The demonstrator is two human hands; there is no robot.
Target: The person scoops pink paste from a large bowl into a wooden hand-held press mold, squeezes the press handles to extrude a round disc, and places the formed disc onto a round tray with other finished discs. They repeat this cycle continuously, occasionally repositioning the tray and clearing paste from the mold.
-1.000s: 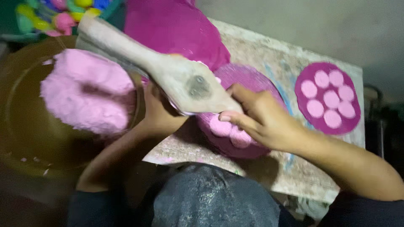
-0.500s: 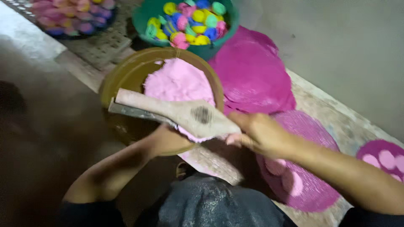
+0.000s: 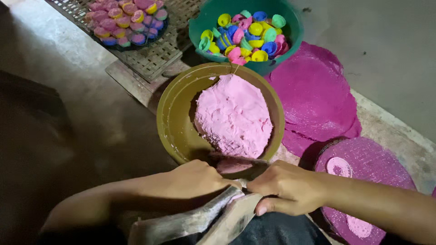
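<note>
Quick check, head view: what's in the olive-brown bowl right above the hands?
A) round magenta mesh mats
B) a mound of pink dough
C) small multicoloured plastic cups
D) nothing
B: the olive-brown bowl holds a mound of pink dough; the multicoloured cups sit in the green basin behind it, and the magenta mats lie on the floor to its right.

We could not see what lay between the wooden press (image 3: 204, 220) halves, since both hands covered the hinge end. The press ran off the bottom edge. The tray of filled cups (image 3: 125, 20) was cut by the top edge.
</note>
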